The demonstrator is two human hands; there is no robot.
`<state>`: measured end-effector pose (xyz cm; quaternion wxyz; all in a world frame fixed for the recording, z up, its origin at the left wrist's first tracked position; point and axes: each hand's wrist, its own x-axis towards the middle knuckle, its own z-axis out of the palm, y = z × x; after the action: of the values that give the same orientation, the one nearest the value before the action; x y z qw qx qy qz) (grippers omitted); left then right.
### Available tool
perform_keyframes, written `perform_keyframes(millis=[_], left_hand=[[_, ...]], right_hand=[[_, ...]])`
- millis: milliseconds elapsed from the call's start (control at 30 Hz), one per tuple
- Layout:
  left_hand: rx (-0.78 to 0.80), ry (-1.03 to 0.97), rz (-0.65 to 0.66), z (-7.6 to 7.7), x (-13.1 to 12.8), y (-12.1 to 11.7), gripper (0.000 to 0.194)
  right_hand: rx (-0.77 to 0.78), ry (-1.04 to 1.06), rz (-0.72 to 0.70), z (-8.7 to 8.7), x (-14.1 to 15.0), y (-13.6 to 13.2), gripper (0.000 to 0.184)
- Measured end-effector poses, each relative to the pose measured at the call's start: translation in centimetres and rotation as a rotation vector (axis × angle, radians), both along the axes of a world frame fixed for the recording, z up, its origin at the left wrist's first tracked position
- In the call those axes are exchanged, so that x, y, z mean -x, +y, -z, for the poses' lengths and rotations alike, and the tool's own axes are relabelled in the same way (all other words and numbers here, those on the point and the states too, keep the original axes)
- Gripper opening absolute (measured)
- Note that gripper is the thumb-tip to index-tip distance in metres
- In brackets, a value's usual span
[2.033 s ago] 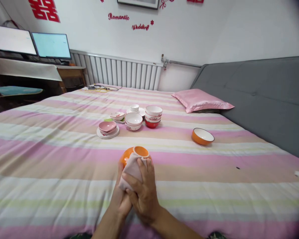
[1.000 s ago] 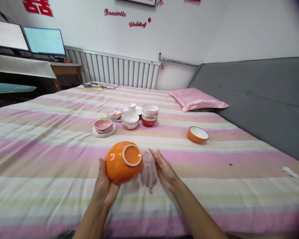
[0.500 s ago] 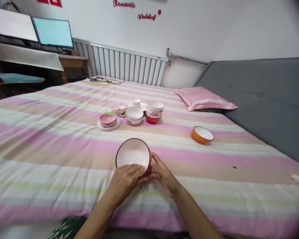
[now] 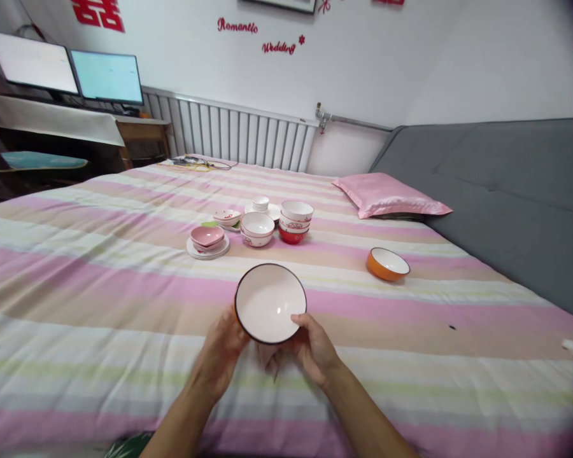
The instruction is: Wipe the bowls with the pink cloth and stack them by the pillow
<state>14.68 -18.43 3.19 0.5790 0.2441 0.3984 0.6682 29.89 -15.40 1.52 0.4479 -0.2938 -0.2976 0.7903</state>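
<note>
Above the near part of the bed I hold a bowl [image 4: 270,302], white inside with a dark rim and orange outside, its mouth tipped towards me. My left hand [image 4: 222,353] is cupped against its outer left side, with the fingertips hidden behind it. My right hand [image 4: 318,350] grips the right side, thumb over the rim and fingers underneath. A pinkish cloth [image 4: 270,361] hangs below the bowl between my hands; which hand has it I cannot tell. A second orange bowl [image 4: 388,264] rests on the bed to the right, slightly tilted.
Beyond my hands stand stacked bowls [image 4: 295,226], a pair of white bowls [image 4: 258,230], pink heart-shaped bowls [image 4: 207,236] on white plates [image 4: 209,253], and small dishes [image 4: 227,218]. A pink pillow [image 4: 391,194] lies by the grey headboard [image 4: 501,172]. Cables [image 4: 200,163] lie at the far edge.
My left hand has gone from inside the bowl to its outer left side. My right thumb now hooks over the rim. The bowl has shifted right, and the cloth shows beneath it.
</note>
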Motion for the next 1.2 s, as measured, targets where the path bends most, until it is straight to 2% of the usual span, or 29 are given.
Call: perform_keyframes(millis=[67,100,200,267,367,433,500,533,600,667,767,867,900,967,1033,1100,1200], left_hand=[[0.115,-0.172,0.076,-0.2,-0.2,0.0,0.041],[0.164,-0.211,0.039,-0.4,-0.3,0.0,0.034],[0.222,-0.283,-0.203,-0.9,0.2,0.0,0.023],[0.197,-0.309,-0.354,-1.2,0.8,0.1,0.02],[0.141,-0.247,-0.511,-1.1,1.7,0.5,0.014],[0.1,-0.172,-0.592,-0.8,2.0,0.8,0.011],[0.065,-0.113,-0.635,-0.4,2.0,1.1,0.012],[0.052,-0.092,-0.643,-0.3,2.0,1.2,0.014],[0.026,-0.045,-0.64,0.0,1.9,1.3,0.018],[0.006,0.016,-0.631,0.3,1.8,1.2,0.023],[-0.004,0.123,-0.606,0.8,2.1,1.1,0.03],[0.025,0.41,-0.53,1.6,2.2,0.9,0.037],[0.038,0.521,-0.489,1.8,2.2,0.8,0.04],[0.035,0.664,-0.388,2.0,1.7,0.6,0.045],[-0.025,0.705,-0.254,1.9,1.1,0.4,0.047],[-0.098,0.709,-0.136,1.7,0.6,0.3,0.044],[-0.131,0.771,-0.051,1.3,0.3,0.2,0.045]], right_hand=[[-0.076,-0.027,-0.099,-0.3,0.4,-0.2,0.037],[-0.126,-0.05,-0.127,-0.6,0.5,-0.2,0.041],[-0.333,-0.16,-0.159,-1.2,0.1,0.4,0.06],[-0.465,-0.332,-0.155,-1.2,-0.6,1.0,0.066],[-0.64,-0.809,-0.008,0.1,-1.1,1.6,0.071],[-0.75,-1.09,0.029,1.7,-0.5,1.4,0.082],[-0.861,-1.222,0.021,3.1,0.7,0.8,0.09],[-0.925,-1.23,0.026,3.6,1.3,0.4,0.086],[-1.043,-1.144,0.083,4.1,2.2,0.1,0.063],[-1.095,-1.013,0.144,3.9,2.2,0.4,0.043],[-1.067,-0.928,0.249,2.6,0.8,1.3,0.04],[-1.054,-0.884,0.431,0.8,-0.7,1.6,0.041],[-1.097,-0.86,0.483,0.3,-1.0,1.4,0.04],[-1.284,-0.836,0.536,-0.4,-1.1,0.9,0.038],[-1.54,-0.9,0.538,-0.5,-0.7,0.4,0.037],[-1.734,-1.063,0.589,0.0,-0.3,0.3,0.034],[-1.797,-1.359,0.727,1.2,-0.1,0.6,0.03]])
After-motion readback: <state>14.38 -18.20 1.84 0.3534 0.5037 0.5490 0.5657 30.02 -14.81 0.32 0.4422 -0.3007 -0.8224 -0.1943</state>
